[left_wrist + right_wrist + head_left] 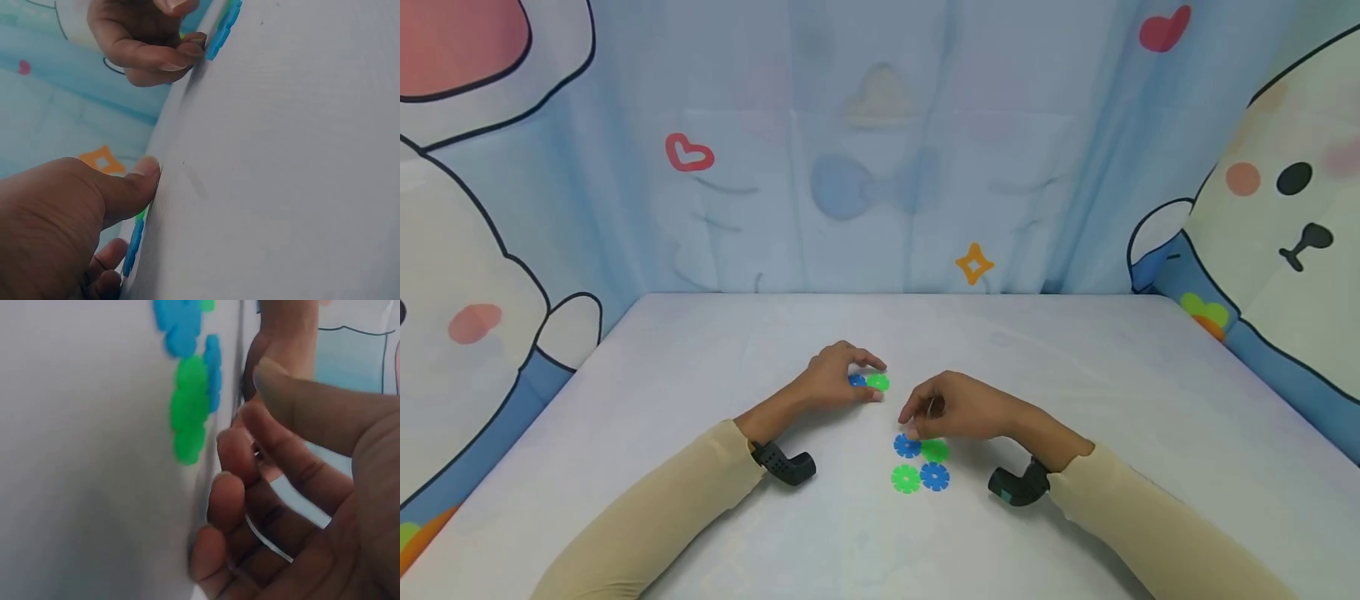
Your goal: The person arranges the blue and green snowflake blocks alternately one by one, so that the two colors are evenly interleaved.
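The near blue disc [935,477] lies on the desk [775,533]. The near green disc [906,478] sits just left of it, the far green disc [935,451] just beyond it, the far blue disc [907,446] beyond and left. The right hand [961,407] is beyond it, fingers loosely curled, holding nothing. Farther beyond and left, the left hand [835,379] has fingers and thumb apart around a blue-green disc pair [877,382]; contact I cannot tell.
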